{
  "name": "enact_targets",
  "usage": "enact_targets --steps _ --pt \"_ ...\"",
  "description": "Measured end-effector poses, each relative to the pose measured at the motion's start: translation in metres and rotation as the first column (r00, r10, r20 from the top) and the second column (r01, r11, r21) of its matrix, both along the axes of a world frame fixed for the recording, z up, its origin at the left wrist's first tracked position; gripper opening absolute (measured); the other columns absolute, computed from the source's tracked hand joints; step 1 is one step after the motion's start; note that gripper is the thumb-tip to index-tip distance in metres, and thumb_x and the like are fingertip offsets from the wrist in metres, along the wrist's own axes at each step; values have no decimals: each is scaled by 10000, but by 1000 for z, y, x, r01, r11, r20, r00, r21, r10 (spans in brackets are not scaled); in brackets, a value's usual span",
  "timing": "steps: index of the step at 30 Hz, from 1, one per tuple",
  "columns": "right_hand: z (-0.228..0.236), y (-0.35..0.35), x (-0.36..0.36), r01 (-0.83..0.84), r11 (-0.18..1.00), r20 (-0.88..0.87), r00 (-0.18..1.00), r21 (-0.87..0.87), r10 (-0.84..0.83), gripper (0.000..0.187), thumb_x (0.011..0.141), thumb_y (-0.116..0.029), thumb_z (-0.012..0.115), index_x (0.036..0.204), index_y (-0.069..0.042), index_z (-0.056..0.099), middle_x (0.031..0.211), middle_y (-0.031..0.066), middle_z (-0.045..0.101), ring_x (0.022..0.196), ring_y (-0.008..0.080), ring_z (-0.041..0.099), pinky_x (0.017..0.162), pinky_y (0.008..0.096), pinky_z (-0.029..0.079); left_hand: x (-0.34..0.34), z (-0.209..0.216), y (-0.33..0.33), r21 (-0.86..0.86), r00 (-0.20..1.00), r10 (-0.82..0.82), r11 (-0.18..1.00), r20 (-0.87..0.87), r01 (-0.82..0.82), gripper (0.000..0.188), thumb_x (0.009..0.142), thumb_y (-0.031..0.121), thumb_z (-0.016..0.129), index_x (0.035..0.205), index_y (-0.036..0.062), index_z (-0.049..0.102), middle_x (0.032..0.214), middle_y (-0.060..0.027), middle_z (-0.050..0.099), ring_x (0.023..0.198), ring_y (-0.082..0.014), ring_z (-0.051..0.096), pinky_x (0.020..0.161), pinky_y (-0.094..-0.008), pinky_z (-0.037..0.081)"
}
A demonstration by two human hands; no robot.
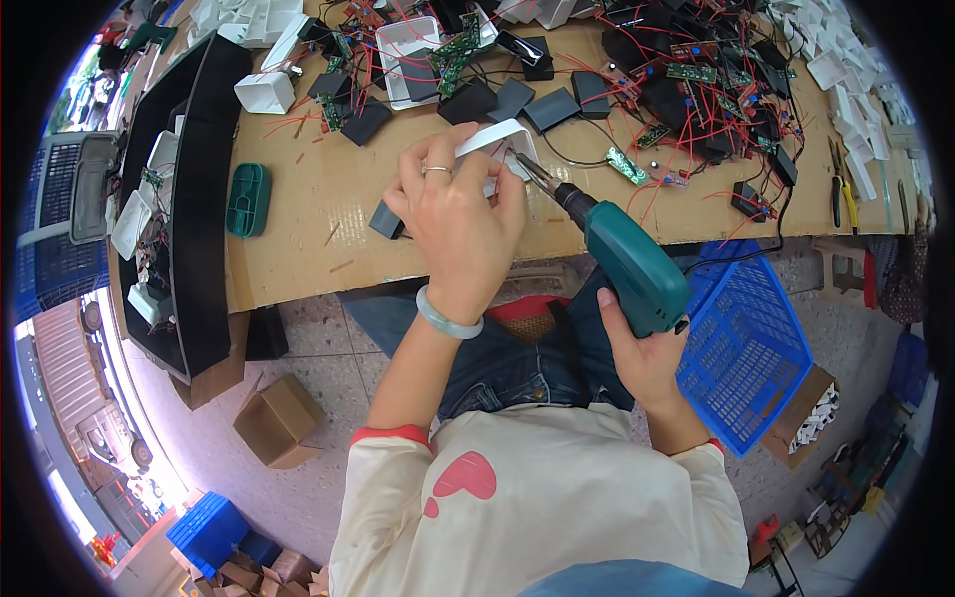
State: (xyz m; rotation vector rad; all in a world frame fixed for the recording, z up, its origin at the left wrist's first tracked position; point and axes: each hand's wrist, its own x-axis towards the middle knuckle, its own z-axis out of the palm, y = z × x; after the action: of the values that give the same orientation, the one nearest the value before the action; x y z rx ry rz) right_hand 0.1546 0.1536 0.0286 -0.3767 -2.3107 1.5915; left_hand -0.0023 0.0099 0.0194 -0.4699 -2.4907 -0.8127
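A green electric screwdriver is gripped at its handle by my right hand. Its dark nose and bit point up and left, with the tip inside a white plastic case. My left hand holds that case by its left side, fingers bent around the rim; part of the case is hidden behind them. A black rectangular piece lies on the cardboard-covered table beside my left hand. Whether the bit touches a screw is too small to tell.
A tangle of black boxes, red wires and green circuit boards covers the far table. White cases are heaped far right, near yellow-handled pliers. At left stand a green tray and a long black bin. A blue crate is below right.
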Motion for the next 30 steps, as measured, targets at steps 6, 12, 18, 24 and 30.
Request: enact_targets --steps 6,12,18,24,30 --pt "-1 1 1 -15 1000 23 1000 25 14 233 888 -25 726 1095 30 636 933 100 683 789 147 655 737 266 513 0 0 1 0 1000 -8 1000 -2 8 62 698 97 746 719 66 696 1147 -46 676 1094 -285 555 933 -435 340" --pt "1 1 0 -40 998 7 999 53 40 223 895 -27 716 1097 30 638 961 114 681 792 166 670 740 273 519 -1 -2 -1 11 1000 -18 1000 -2 18 59 699 92 744 722 65 697 1149 -48 677 1093 -285 557 932 -436 342" --pt "1 2 1 -66 992 10 998 106 65 200 899 -33 711 1082 19 646 1003 119 667 802 195 680 742 286 522 -1 -1 -2 19 1000 -25 1000 1 25 57 700 88 738 719 59 692 1152 -56 678 1093 -289 556 931 -438 343" --pt "1 0 1 -50 996 2 999 70 50 191 899 -31 709 1073 20 648 1011 122 658 812 207 677 746 286 520 0 -2 -1 25 1000 -30 999 9 30 58 701 90 733 716 56 688 1157 -64 678 1094 -294 554 931 -440 342" --pt "2 1 3 -49 995 10 999 82 48 202 891 -10 713 1080 21 647 1008 112 650 824 192 671 749 280 516 0 -2 -2 25 1000 -28 999 7 28 58 704 91 733 725 57 692 1157 -69 678 1097 -295 554 933 -441 341"
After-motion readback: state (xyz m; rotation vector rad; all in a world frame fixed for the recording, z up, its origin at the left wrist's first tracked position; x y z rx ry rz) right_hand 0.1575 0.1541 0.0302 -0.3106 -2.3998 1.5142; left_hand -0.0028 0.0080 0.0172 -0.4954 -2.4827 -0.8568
